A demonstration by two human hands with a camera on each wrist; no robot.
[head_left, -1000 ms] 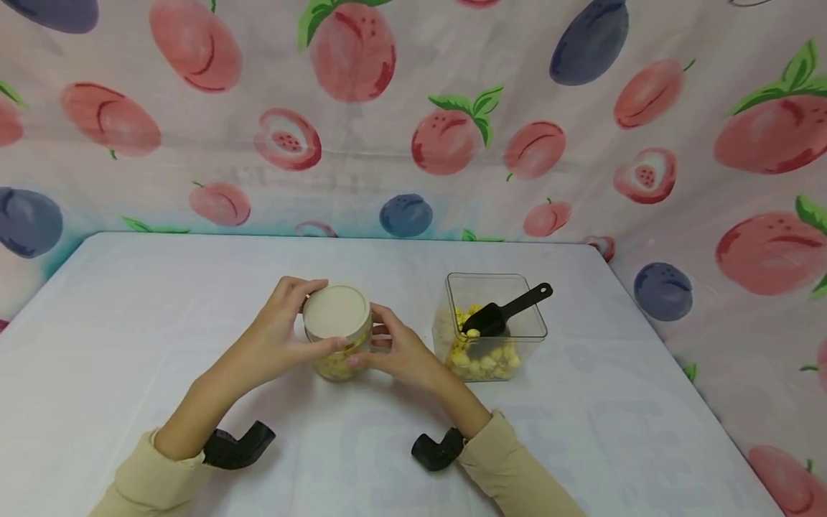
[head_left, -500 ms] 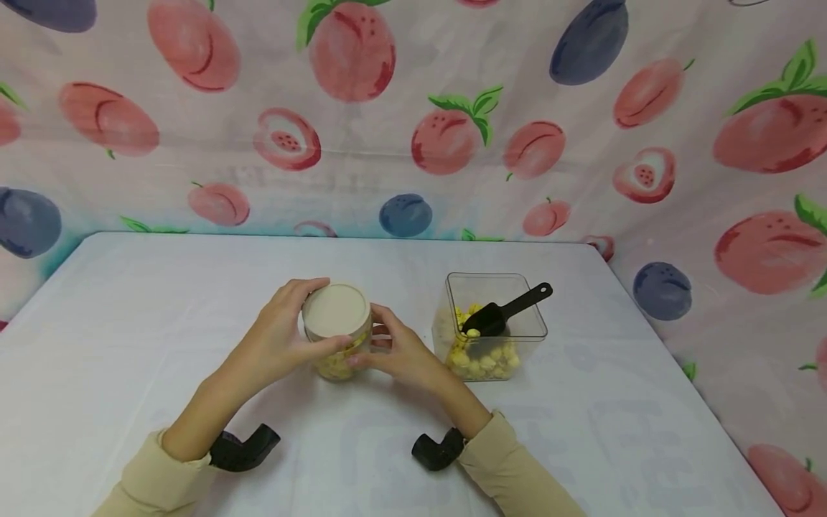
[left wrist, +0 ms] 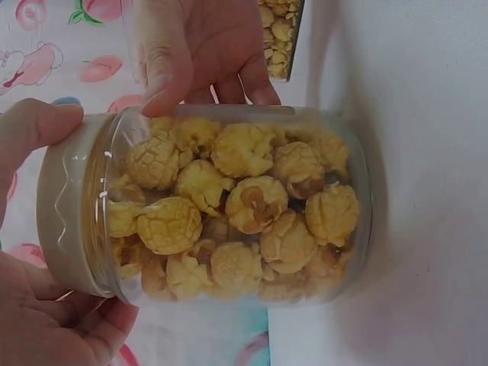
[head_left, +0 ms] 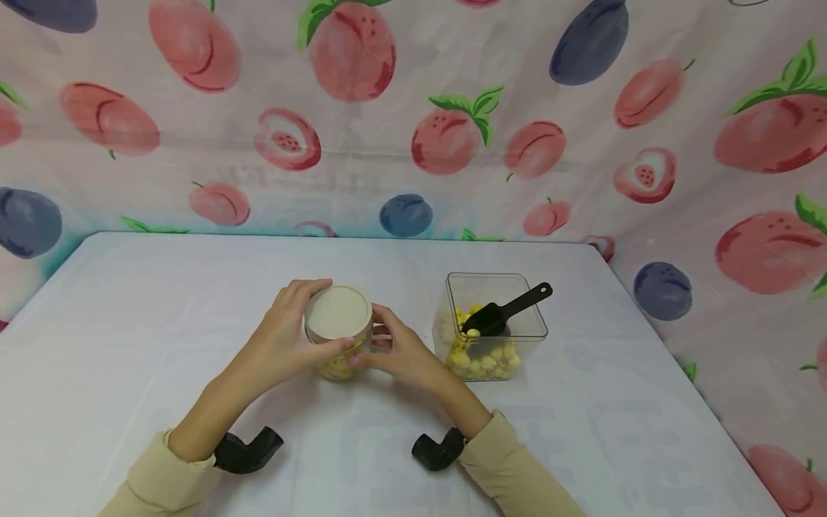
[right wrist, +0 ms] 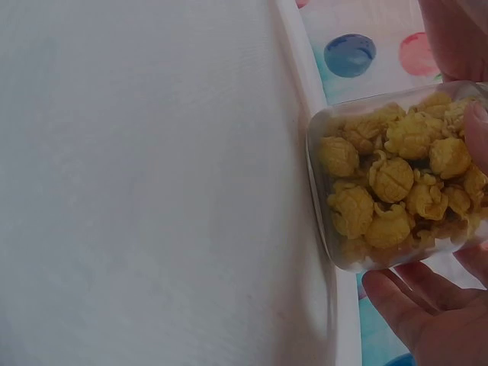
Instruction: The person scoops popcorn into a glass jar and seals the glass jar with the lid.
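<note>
Centrally, a round clear plastic jar [head_left: 339,343] is standing upright on the table [head_left: 129,345], its long axis vertical and its smooth beige lid [head_left: 337,313] facing up. Bumpy yellow popcorn balls [left wrist: 229,221] are filling it. The left hand [head_left: 284,337] is curling its fingers and thumb around the lid's ridged rim, while the right hand [head_left: 403,352] is gripping the jar's clear wall from the right. Just right of the jar, a square clear plastic tub [head_left: 492,327] is holding more popcorn and a black plastic scoop [head_left: 504,312], whose handle is slanting up toward the far right. A smooth white cloth is covering the table, and a thin curtain [head_left: 413,115] printed with peaches and plums is hanging behind and to the right.
</note>
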